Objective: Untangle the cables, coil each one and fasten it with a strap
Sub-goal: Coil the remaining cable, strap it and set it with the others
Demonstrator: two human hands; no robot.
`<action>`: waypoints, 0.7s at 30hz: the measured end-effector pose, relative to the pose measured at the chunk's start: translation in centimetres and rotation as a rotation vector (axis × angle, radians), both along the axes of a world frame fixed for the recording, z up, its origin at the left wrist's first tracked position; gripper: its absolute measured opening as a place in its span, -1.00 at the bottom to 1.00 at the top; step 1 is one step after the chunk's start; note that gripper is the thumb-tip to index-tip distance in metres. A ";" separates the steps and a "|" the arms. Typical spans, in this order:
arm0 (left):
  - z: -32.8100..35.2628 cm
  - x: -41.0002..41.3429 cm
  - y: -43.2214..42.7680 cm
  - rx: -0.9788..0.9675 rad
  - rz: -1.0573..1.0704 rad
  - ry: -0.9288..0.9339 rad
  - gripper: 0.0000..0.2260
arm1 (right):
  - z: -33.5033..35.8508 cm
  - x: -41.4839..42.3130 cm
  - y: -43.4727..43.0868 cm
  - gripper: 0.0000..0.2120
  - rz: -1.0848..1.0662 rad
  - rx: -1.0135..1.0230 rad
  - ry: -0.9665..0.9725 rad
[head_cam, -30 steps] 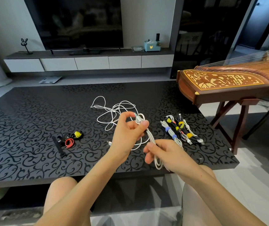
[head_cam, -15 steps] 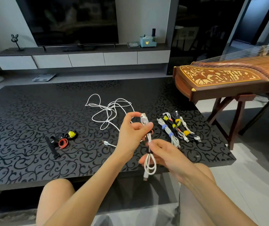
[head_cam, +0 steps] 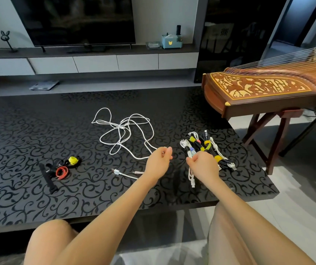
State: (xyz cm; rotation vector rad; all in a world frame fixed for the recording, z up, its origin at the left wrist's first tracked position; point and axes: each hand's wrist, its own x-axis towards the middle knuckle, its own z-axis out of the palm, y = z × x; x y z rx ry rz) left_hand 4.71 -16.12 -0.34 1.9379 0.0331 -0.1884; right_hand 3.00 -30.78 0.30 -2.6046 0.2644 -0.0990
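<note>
The left hand (head_cam: 158, 162) hovers over the black scroll-patterned bench (head_cam: 19, 142), at the near end of the loose tangled white cable (head_cam: 122, 131). Its fingers (head_cam: 167, 151) are curled, thumb and forefinger close together with a speck of white between them; whether they pinch the cable I cannot tell. That cable sprawls in open loops across the middle of the bench, and its silver plug end (head_cam: 116, 171) lies just left of the left wrist.

The right hand (head_cam: 205, 166) is beside it, fingers curled round a coiled white cable with a black strap (head_cam: 191, 175), which lies on the bench at the left edge of the row of strapped cable bundles (head_cam: 208, 147), touching it. The coil's lower end and its plug stick out below the hand.

At the left of the bench, well apart from the hands, lie 3 spare fasteners: a yellow rolled strap (head_cam: 73, 160), a red looped strap (head_cam: 62, 172) and a long black strap (head_cam: 48, 177).

A carved wooden zither (head_cam: 264, 88) stands on its frame past the right end of the bench.
</note>
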 end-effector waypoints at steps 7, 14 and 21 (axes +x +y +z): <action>-1.0 2.4 -2.0 0.249 -0.095 -0.072 -0.81 | -2.6 2.1 -0.4 -0.60 0.049 -0.478 0.024; -1.9 4.9 -4.5 0.502 -0.250 -0.279 -0.79 | -2.2 4.9 -6.9 -0.70 -0.346 -0.063 -0.176; -2.3 9.5 -8.0 0.785 -0.444 -0.396 -0.78 | -3.8 7.6 -8.1 -0.56 -0.145 0.293 -0.029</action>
